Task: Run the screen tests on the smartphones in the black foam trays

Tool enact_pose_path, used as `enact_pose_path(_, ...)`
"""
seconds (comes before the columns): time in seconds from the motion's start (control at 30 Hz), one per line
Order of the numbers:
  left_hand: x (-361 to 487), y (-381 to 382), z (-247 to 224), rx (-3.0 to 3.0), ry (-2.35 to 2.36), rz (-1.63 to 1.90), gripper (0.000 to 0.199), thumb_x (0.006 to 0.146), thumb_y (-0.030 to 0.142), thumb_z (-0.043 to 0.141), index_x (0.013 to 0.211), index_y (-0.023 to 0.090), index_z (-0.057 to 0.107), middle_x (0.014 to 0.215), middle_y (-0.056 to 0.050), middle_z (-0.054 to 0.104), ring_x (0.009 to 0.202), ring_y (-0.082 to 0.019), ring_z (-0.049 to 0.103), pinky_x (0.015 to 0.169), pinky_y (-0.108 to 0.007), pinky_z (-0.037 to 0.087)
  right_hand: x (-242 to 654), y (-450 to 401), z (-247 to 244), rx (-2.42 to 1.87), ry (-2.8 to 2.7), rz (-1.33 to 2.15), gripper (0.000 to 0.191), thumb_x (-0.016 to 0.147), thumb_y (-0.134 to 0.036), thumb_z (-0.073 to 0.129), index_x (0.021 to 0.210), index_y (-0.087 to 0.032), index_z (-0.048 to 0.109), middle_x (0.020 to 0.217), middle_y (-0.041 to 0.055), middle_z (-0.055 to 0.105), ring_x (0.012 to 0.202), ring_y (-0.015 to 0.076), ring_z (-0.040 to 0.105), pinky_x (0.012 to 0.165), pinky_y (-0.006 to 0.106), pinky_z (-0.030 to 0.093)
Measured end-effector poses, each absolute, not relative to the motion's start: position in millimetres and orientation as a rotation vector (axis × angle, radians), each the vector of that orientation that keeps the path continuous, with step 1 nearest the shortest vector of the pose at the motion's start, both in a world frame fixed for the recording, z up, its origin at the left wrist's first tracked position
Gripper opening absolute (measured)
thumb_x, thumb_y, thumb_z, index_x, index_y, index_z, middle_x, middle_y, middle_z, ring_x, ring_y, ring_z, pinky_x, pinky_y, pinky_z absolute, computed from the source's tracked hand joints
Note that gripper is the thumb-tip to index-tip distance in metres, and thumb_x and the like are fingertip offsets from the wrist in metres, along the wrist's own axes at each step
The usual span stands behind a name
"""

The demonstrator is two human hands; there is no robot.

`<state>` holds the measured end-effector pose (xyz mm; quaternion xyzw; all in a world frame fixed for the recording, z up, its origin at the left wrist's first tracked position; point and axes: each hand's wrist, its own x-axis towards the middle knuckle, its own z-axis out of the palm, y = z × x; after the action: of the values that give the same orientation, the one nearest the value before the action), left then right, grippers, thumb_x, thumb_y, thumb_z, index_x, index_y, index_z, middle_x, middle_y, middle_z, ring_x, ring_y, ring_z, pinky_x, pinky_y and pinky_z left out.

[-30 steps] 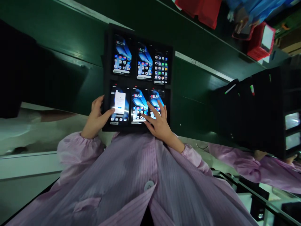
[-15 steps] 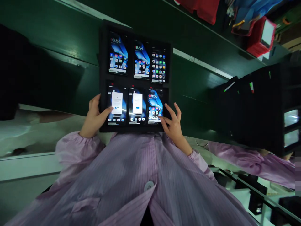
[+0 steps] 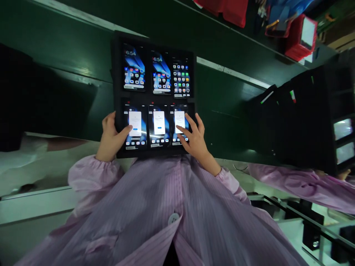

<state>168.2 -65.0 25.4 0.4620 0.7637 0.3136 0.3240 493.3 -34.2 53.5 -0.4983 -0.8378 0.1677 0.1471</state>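
Observation:
A black tray (image 3: 118,96) holds lit phones in two rows of three, at the near edge of the green bench. My left hand (image 3: 109,139) grips its left side, the fingers partly hidden behind the edge and the thumb on the lower left phone (image 3: 135,125). My right hand (image 3: 196,141) is over the lower right phone (image 3: 179,116), fingers spread, a fingertip at its screen. All lower phones, including the middle one (image 3: 159,121), show a white pop-up. In the upper row, the left phone (image 3: 134,68) and middle phone (image 3: 161,74) show home screens; the right phone (image 3: 181,77) shows app icons.
Black trays (image 3: 299,122) stand on the green bench (image 3: 222,107) at right, beside another person's pink sleeve (image 3: 294,181). Dark objects (image 3: 50,99) lie at left. Red holders (image 3: 299,40) and red covers (image 3: 233,11) are at the back. A pale strip (image 3: 235,75) crosses the bench.
A white pop-up has appeared on the lower right phone, where a home screen was. My right hand has shifted left over that screen. My left hand keeps its grip.

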Motion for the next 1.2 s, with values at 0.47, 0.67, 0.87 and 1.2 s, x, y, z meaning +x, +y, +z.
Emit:
enact_pose_path(0.47,171,-55,27,1.233,2.074,0.809,0.093,0.074,0.039,0.083,0.157,0.020,0.046,0.161,-0.021,0.037,0.166,-0.042,0.023,0.135,-0.067,0.025,491,-34,48,-1.500,-2.403,0.453,0.032,0.107,-0.039,0.062,0.135,-0.034,0.075,0.178,-0.0015,0.040,0.172,0.0401,0.013,0.136,0.072,0.024)
enact_pose_path(0.67,184,-51,35,1.247,2.056,0.771,0.104,0.071,0.035,0.086,0.160,0.010,0.038,0.167,-0.028,0.029,0.168,-0.043,0.017,0.137,-0.063,0.023,499,-34,44,-1.520,-2.317,0.419,0.033,0.109,-0.040,0.059,0.136,-0.030,0.075,0.175,0.0029,0.045,0.170,0.0399,0.019,0.135,0.073,0.028)
enact_pose_path(0.87,175,-51,33,1.200,2.026,0.803,0.088,0.074,0.029,0.081,0.155,0.018,0.047,0.157,-0.021,0.044,0.164,-0.039,0.028,0.136,-0.064,0.024,495,-35,48,-1.487,-2.379,0.467,0.032,0.108,-0.043,0.060,0.136,-0.035,0.074,0.176,-0.0008,0.042,0.171,0.0404,0.014,0.135,0.074,0.024)
enact_pose_path(1.2,168,-51,32,1.097,2.055,0.785,0.080,0.075,0.029,0.075,0.152,0.020,0.052,0.152,-0.017,0.051,0.156,-0.036,0.043,0.136,-0.061,0.024,499,-33,52,-1.469,-2.436,0.450,0.039,0.109,-0.043,0.059,0.146,-0.035,0.068,0.178,0.0012,0.041,0.170,0.0395,0.017,0.134,0.072,0.027)
